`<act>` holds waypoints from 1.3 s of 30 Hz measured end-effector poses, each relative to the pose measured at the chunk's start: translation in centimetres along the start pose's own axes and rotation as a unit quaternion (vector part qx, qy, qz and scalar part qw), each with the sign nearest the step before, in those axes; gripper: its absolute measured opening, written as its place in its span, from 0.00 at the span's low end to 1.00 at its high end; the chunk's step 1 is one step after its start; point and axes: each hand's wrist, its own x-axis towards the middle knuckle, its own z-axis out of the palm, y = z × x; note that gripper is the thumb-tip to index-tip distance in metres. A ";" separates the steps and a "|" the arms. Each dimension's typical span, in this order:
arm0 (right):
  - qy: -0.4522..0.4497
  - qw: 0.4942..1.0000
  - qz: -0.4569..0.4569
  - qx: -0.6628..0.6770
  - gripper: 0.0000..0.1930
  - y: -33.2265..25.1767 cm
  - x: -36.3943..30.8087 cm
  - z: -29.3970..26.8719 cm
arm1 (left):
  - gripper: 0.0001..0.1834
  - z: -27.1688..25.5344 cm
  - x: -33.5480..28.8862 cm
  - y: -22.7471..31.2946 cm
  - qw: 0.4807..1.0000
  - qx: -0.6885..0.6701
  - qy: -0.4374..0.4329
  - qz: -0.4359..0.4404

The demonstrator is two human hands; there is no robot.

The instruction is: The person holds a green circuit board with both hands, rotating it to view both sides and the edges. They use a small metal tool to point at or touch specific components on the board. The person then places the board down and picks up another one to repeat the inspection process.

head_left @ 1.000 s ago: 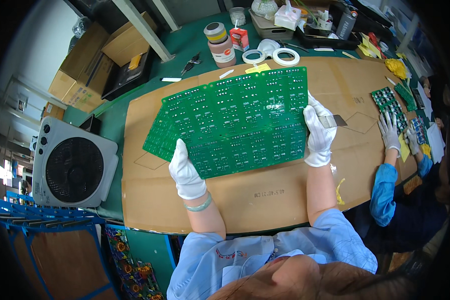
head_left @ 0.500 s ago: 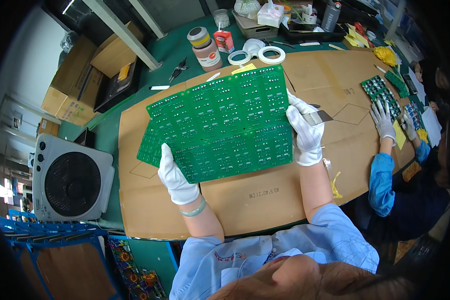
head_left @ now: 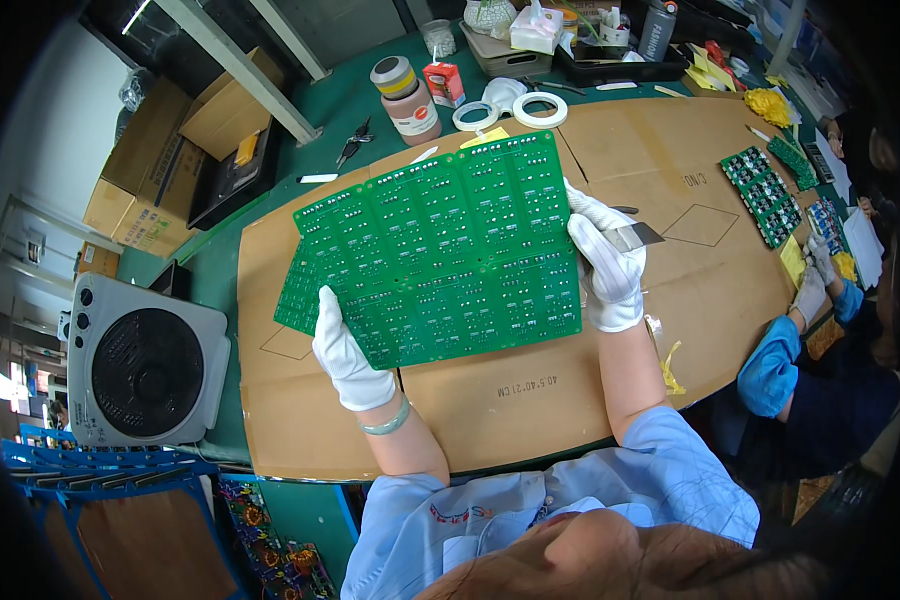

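A large green circuit board panel (head_left: 450, 250) is held up over the cardboard, its face dotted with small solder points. At its lower left edge my left hand (head_left: 350, 350), in a white glove, grips it with the thumb on the face. Gloved in white too, my right hand (head_left: 610, 265) is closed on the right edge. A flat metal blade (head_left: 636, 236), perhaps a scraper, is also in that hand and sticks out to the right; its handle is hidden. Behind the panel's left side another green board (head_left: 295, 295) shows; I cannot tell whether it is joined.
Flattened cardboard (head_left: 450, 415) covers the green table. Along the back are a bottle (head_left: 410, 105), tape rolls (head_left: 540, 110), a drink carton (head_left: 445, 84) and pliers (head_left: 354, 142). A fan (head_left: 145, 360) stands left. At right, a co-worker's gloved hands (head_left: 812, 285) are near populated boards (head_left: 760, 195).
My hands and the panel have barely shifted. The co-worker's nearer hand has left the populated boards and come back toward the body, beside the other hand.
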 end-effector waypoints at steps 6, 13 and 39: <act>-0.003 0.999 -0.052 -0.003 0.17 0.2 0.4 0.4 | 0.20 -0.2 0.2 0.0 1.000 -0.004 0.002 0.002; -0.023 1.000 -0.006 -0.004 0.17 0.0 0.2 0.1 | 0.20 0.0 0.2 0.1 0.999 -0.030 -0.016 -0.007; -0.034 0.999 -0.016 -0.011 0.18 -0.2 0.0 -0.1 | 0.25 -3.5 -0.5 -0.4 0.992 -0.005 -0.107 0.072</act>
